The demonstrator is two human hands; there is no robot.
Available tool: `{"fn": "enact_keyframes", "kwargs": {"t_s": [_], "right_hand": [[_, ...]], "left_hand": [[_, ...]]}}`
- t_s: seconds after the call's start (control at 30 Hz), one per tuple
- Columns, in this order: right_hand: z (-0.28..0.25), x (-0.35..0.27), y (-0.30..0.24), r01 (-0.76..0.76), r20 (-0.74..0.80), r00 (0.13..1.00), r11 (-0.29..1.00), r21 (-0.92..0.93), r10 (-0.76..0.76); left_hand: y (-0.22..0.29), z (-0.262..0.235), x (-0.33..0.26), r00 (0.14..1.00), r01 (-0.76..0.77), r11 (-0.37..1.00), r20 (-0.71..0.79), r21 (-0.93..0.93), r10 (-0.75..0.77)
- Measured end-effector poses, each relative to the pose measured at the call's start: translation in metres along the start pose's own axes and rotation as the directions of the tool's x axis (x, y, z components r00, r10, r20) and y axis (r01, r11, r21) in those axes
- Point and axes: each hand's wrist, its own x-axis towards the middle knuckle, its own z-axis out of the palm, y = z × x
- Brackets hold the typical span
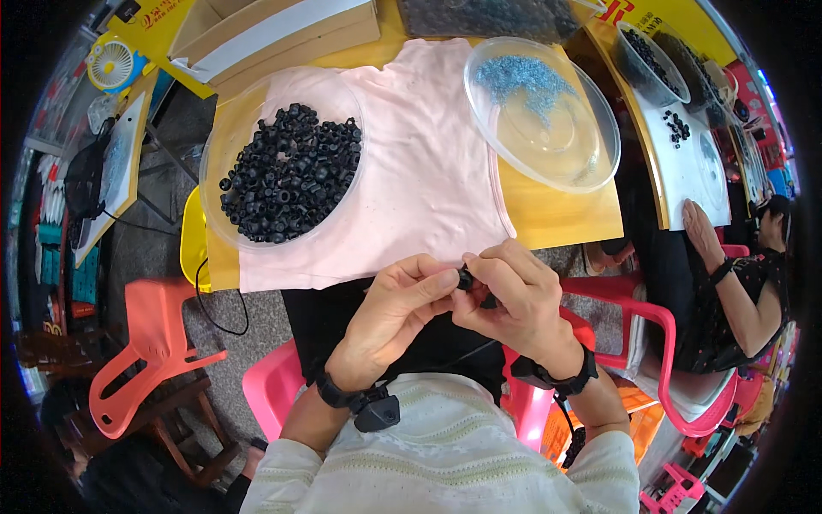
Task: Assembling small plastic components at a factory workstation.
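Close together at the table's front edge are my two hands. Between the fingertips of my right hand (512, 293) is a small black plastic part (465, 278). The thumb and fingers of my left hand (401, 300) pinch beside it; whatever they hold is too small to make out. Beyond my left hand, many black plastic parts (287, 176) fill a shallow clear round tray (211, 214). A second clear round tray (591, 176), at the far right of the table, holds tiny translucent blue pieces (524, 79). Under my work lies a pale pink shirt-shaped cloth (419, 163).
A cardboard box (282, 38) and a dark-filled clear bag (488, 15) stand along the back. To the right, another person's hand (702, 231) rests by a table with tubs (651, 64) of black parts. An orange-red chair (154, 351) is at the left.
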Motion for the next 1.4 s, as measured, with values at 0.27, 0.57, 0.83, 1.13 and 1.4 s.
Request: {"fn": "enact_keyframes", "kwargs": {"t_s": [0.27, 0.57, 0.83, 1.13, 1.4], "right_hand": [[-0.004, 0.010, -0.004, -0.063, 0.066, 0.996, 0.998, -0.028, 0.065], [-0.044, 0.098, -0.002, -0.019, 0.101, 0.994, 0.986, -0.165, 0.036], [-0.050, 0.241, 0.081, -0.197, -0.040, 0.980, 0.963, -0.185, 0.193], [-0.082, 0.290, 0.205, -0.018, -0.025, 1.000, 0.765, -0.644, 0.003], [-0.116, 0.180, 0.105, -0.233, 0.090, 0.953, 0.889, -0.394, 0.290]], "left_hand": [[0.004, 0.002, 0.003, 0.997, -0.071, 0.996, 0.005, 0.062, 0.071], [0.051, 0.019, -0.010, 0.885, -0.436, 0.825, 0.006, 0.360, 0.465], [0.136, -0.029, -0.050, 0.391, -0.246, 0.208, -0.100, 0.947, 0.915], [0.136, -0.041, -0.030, 0.578, 0.142, -0.272, 0.143, 0.952, 0.804], [0.127, -0.047, -0.021, 0.617, 0.184, -0.321, 0.146, 0.929, 0.773]]}}
